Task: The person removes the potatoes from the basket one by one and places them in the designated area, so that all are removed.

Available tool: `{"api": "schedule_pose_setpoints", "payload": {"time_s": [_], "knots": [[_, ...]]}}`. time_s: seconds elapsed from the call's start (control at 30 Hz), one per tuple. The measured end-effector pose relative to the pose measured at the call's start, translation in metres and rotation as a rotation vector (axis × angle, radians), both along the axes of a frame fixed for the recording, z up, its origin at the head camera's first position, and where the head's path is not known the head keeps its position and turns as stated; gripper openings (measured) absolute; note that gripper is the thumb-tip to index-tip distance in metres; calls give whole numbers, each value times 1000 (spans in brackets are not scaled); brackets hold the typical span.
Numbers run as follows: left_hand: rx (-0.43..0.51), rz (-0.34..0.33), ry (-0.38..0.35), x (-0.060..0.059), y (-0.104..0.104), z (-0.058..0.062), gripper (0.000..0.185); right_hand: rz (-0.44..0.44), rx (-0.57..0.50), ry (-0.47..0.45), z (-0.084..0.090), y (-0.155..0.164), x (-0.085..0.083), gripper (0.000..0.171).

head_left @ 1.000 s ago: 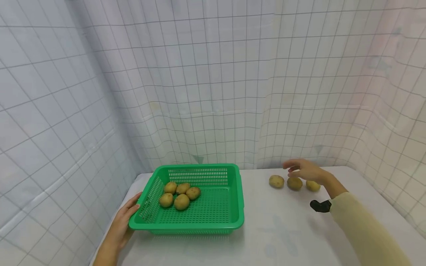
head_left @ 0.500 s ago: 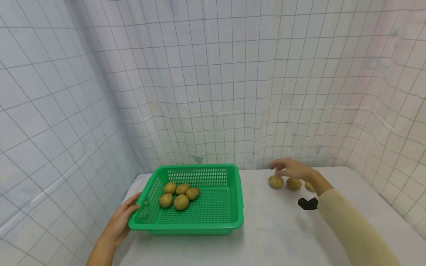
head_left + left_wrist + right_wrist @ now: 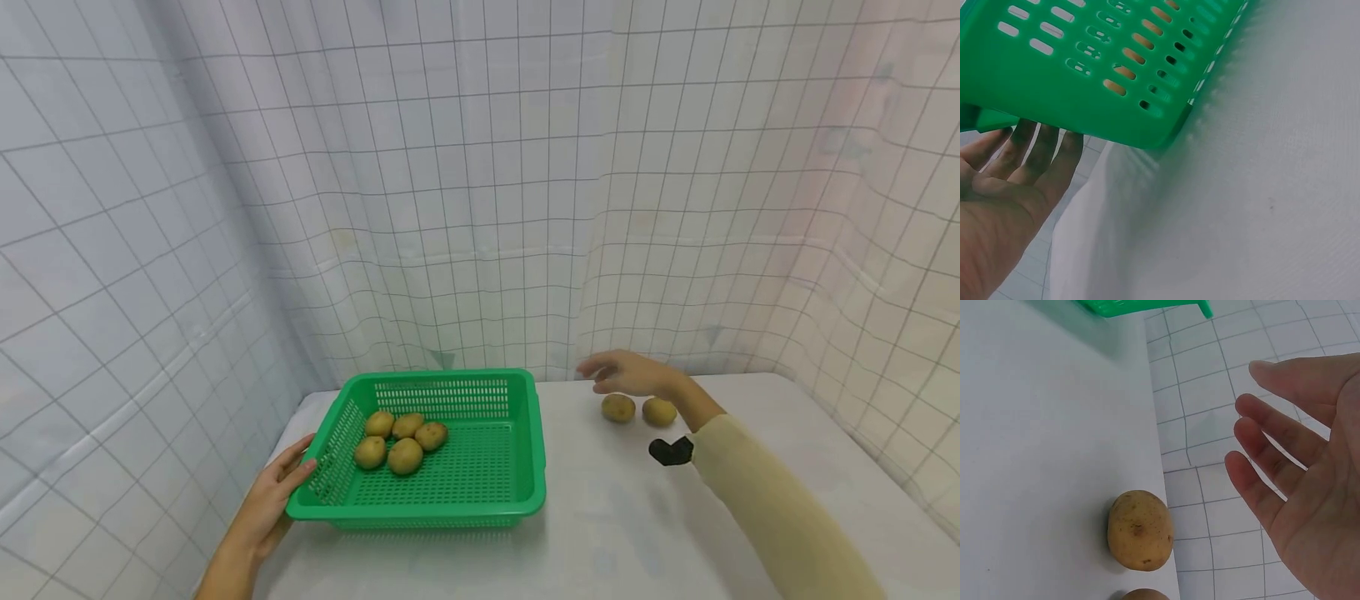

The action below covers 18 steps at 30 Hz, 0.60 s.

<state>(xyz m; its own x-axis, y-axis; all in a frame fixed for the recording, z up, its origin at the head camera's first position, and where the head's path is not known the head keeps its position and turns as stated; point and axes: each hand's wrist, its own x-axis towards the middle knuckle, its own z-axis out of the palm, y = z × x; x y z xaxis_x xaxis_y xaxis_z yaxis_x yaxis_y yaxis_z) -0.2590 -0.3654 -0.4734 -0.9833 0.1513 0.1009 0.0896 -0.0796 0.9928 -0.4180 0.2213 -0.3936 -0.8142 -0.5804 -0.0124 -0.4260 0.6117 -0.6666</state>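
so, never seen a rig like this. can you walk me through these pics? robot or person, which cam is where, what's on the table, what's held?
No robot: a person works with two bare hands. The wide picture comes from a head-worn camera looking forward and down. The other two come from a camera on each wrist, watching that hand.

On the white table sits a green basket with five potatoes in it. To its right, two loose potatoes show; the arm may hide more. Gridded cloth hangs around.

The left hand touches the basket's left side; I can't tell how firmly it grips, as its fingertips are hidden in the wrist view. The right hand is raised near the loose potatoes, holding nothing.
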Motion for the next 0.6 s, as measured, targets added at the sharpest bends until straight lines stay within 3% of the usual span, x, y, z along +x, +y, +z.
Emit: {"api": "schedule_pose_setpoints", "payload": {"time_s": [0.33, 0.6], "knots": [[60, 0, 14, -1, -2, -3, 63, 54, 45, -17, 17, -22, 1, 45], [44, 40, 8, -1, 3, -5, 63, 53, 58, -19, 17, -35, 1, 45]]}}
